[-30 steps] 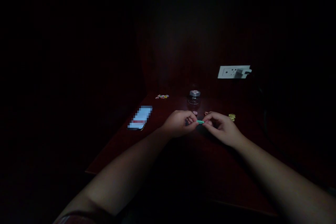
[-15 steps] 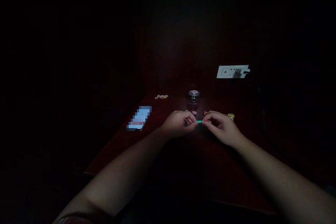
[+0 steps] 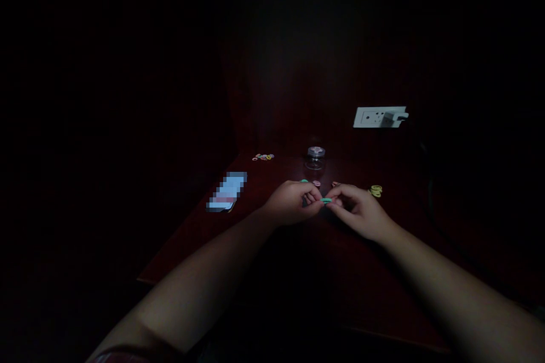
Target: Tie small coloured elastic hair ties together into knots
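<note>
Dimly, a dark wall (image 3: 289, 91) rises behind a dark red table (image 3: 272, 176), whose left edge runs from near to far. Two bare forearms reach in from the near left and near right, with a bit of patterned sleeve (image 3: 119, 358) at the lower left. They end in the left hand (image 3: 292, 202) and the right hand (image 3: 361, 210), close together over the middle of the table. On each, the thumb and forefinger are pinched on a green ring; the left hand's other fingers curl in, while those of the right are partly hidden.

A phone (image 3: 227, 190) lies left of the hands, its screen blurred out. On the wall at far right is a white socket (image 3: 370, 117) with a plug (image 3: 399, 117) in it. Beyond the hands stands a clear, lidded jar (image 3: 315, 160). Mixed rings (image 3: 264, 157) lie at far left, yellow rings (image 3: 376, 190) just beyond the right hand, and a pink piece (image 3: 316, 183) beyond the left fingertips. Smallest, the green ring (image 3: 326, 201) sits between both hands' fingertips, gripped at its left and right ends.
</note>
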### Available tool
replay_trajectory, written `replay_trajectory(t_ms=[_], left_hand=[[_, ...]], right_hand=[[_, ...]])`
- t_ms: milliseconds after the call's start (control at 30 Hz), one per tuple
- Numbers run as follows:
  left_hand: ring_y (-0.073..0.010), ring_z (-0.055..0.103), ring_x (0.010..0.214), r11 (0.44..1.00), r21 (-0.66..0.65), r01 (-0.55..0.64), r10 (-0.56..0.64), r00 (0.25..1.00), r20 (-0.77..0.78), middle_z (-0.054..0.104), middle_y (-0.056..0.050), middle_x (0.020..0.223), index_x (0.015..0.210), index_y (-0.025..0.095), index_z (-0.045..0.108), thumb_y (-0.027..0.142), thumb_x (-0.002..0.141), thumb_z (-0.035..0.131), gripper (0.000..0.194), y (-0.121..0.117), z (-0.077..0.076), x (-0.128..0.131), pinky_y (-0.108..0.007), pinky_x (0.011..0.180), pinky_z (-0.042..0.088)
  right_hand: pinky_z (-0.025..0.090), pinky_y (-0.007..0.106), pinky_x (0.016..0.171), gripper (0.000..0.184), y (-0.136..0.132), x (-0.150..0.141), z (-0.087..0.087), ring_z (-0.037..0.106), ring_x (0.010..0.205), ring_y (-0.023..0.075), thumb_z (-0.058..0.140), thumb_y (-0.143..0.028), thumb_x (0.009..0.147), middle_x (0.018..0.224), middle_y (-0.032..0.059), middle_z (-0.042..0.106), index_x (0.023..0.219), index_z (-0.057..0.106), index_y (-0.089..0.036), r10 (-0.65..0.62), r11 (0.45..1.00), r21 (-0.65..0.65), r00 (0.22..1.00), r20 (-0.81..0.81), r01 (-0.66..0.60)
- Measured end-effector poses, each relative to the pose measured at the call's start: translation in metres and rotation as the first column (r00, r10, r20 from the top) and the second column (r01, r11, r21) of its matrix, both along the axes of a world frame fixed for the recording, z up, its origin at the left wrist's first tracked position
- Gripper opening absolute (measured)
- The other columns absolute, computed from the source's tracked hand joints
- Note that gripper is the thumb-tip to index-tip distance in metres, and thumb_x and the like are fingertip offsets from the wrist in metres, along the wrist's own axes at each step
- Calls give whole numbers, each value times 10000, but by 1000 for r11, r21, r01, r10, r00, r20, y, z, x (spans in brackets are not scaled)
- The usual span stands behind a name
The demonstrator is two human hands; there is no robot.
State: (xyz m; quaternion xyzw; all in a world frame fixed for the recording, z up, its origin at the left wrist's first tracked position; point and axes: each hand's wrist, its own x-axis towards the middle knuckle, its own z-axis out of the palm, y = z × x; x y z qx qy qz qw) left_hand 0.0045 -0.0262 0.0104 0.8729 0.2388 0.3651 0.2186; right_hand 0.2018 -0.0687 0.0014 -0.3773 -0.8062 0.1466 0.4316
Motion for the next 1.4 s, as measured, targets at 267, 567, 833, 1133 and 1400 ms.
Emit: replay_trajectory(t_ms=[267,567,833,1133,1400], left_hand=[[-70,567,598,1000,-9,3,-3,1000,-13,657,-13,707,784,133,648,237,783,619,108,2,-1,0,-176,583,470],[-64,570,606,1000,5,20,-20,1000,5,653,-5,712,786,135,647,209,778,613,82,1,-1,0,-167,593,473],[-79,600,664,999,18,33,-33,999,12,672,-12,797,874,150,649,193,750,651,132,1,1,0,-183,624,491],[-76,582,636,1000,3,7,-7,1000,-2,671,-14,761,828,143,660,225,790,630,95,3,-1,0,-181,603,477],[-79,579,637,1000,12,22,-22,1000,-14,670,-22,763,841,137,662,252,827,595,133,3,0,-1,-188,611,471]], right_hand=[[454,321,748,144,2,2,0,580,747,183,548,-289,879,753,42,630,824,632,-186,-39,999,34,999,23,38],[449,298,693,146,3,4,-1,573,725,177,544,-296,882,758,41,613,821,614,-183,-54,999,5,998,23,54],[442,291,658,143,4,2,-3,535,657,158,580,-305,859,690,18,580,797,623,-183,-46,999,-7,998,-33,46],[453,276,602,108,1,0,-2,488,551,127,588,-281,841,593,-17,531,821,627,-182,-3,1000,-18,1000,-11,3],[470,318,721,130,5,2,-3,521,638,149,557,-283,865,666,8,550,837,632,-181,-45,999,12,998,33,44]])
